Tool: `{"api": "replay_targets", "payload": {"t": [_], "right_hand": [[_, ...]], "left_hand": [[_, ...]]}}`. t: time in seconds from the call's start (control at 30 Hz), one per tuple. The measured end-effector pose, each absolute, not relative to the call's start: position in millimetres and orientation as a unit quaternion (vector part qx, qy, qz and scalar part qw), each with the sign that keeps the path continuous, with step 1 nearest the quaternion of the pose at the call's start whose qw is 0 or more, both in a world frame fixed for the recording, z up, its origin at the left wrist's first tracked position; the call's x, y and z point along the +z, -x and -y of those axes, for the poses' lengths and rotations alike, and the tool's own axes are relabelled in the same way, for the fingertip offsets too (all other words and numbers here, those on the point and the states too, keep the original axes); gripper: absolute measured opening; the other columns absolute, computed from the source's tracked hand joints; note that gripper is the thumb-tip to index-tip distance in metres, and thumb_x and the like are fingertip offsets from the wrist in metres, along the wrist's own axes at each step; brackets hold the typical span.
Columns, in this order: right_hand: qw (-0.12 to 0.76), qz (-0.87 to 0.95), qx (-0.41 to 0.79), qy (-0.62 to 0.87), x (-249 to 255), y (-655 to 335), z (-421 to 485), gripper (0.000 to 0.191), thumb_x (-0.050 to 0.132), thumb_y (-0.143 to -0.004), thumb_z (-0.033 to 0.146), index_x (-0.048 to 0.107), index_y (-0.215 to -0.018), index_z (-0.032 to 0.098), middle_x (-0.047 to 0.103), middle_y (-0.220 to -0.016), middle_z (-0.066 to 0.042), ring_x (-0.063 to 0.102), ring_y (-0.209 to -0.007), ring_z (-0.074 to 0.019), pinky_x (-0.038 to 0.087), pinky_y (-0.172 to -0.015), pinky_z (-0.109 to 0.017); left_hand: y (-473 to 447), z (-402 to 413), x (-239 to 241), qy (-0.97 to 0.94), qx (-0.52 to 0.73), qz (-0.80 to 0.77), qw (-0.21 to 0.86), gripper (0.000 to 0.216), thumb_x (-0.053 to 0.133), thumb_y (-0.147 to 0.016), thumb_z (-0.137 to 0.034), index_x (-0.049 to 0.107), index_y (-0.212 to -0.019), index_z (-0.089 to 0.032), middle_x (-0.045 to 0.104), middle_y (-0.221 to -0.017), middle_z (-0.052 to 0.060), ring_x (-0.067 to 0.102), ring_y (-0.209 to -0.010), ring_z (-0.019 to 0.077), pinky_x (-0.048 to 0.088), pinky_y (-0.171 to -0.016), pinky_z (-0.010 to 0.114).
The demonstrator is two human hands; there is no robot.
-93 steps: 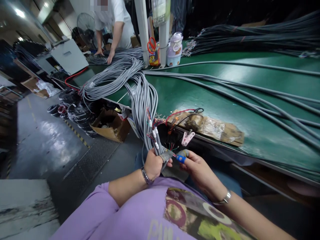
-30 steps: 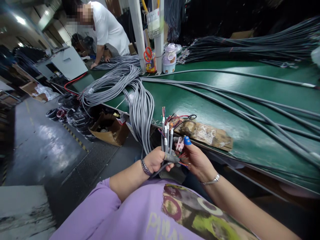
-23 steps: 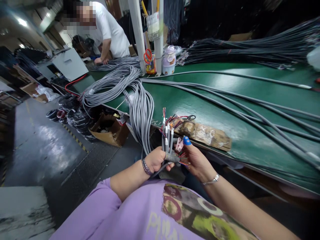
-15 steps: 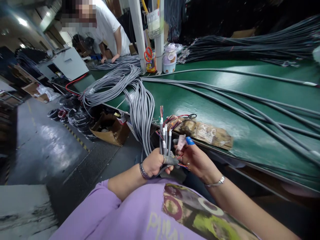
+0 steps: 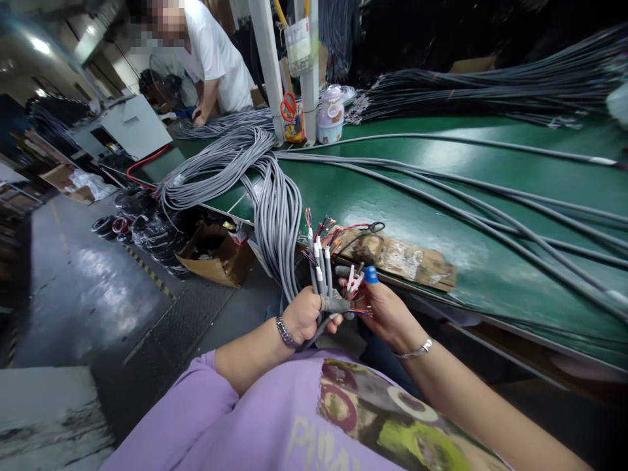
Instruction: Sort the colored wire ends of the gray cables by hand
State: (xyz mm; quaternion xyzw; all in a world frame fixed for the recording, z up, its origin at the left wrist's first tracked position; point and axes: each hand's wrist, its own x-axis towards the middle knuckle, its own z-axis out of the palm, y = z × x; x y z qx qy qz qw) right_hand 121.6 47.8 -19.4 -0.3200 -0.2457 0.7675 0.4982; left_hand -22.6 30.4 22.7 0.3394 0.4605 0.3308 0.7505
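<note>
My left hand (image 5: 307, 315) is closed around several grey cables (image 5: 320, 278), which stand upright from the fist. White bands circle the cables near their tops, and thin coloured wires (image 5: 309, 219) fan out above. Grey wrapping covers the thumb of that hand. Another cable end points right across it, its coloured wires (image 5: 362, 312) bare. Just beside these wires, my right hand (image 5: 390, 311) pinches a small pink clip-like tool (image 5: 353, 280) with two prongs; its exact kind is unclear. One digit there wears a blue cover (image 5: 371, 275).
A worn wooden board (image 5: 412, 263) lies at the edge of the green table (image 5: 471, 196). Coiled grey cables (image 5: 220, 163) hang over the edge, above a cardboard box (image 5: 216, 255). A post (image 5: 309, 98) stands behind, near a bottle (image 5: 331, 114). A person in white (image 5: 216, 59) works far left.
The pink tool has turned, so its two prongs now show. The held cables have shifted slightly left. The other person's hands have drawn closer together.
</note>
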Motion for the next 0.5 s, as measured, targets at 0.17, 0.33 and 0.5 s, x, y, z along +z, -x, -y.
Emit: {"api": "replay_targets", "payload": {"t": [0.17,0.33,0.5], "right_hand": [[0.496,0.199,0.788,0.305,-21.6,-121.6,-51.5,0.042,0.072,-0.069,0.06,0.069,-0.08,0.019,0.07,-0.068,-0.003,0.058,-0.051,-0.0145,0.048,-0.049,-0.028],[0.511,0.168,0.785,0.306,-20.6,-118.8,-52.8,0.039,0.077,-0.066,0.055,0.069,-0.077,0.018,0.067,-0.06,0.0,0.056,-0.048,-0.0126,0.045,-0.048,-0.026],[0.506,0.17,0.786,0.312,-18.4,-117.5,-51.0,0.043,0.073,-0.067,0.061,0.068,-0.079,0.02,0.069,-0.065,-0.002,0.058,-0.05,-0.0143,0.047,-0.048,-0.027]], "left_hand": [[23.1,-31.9,18.6,-0.331,0.332,-0.458,0.755,0.034,0.079,-0.053,-0.036,0.059,-0.064,-0.01,0.056,-0.049,0.001,0.046,-0.036,0.0079,0.035,-0.032,0.019],[22.2,-31.9,15.4,-0.337,0.328,-0.468,0.748,0.035,0.08,-0.05,-0.035,0.059,-0.063,-0.01,0.055,-0.048,0.001,0.045,-0.036,0.008,0.034,-0.031,0.019],[20.0,-31.5,15.7,-0.338,0.328,-0.483,0.739,0.033,0.078,-0.055,-0.034,0.058,-0.065,-0.009,0.056,-0.05,0.001,0.047,-0.037,0.0083,0.035,-0.033,0.02]]}}
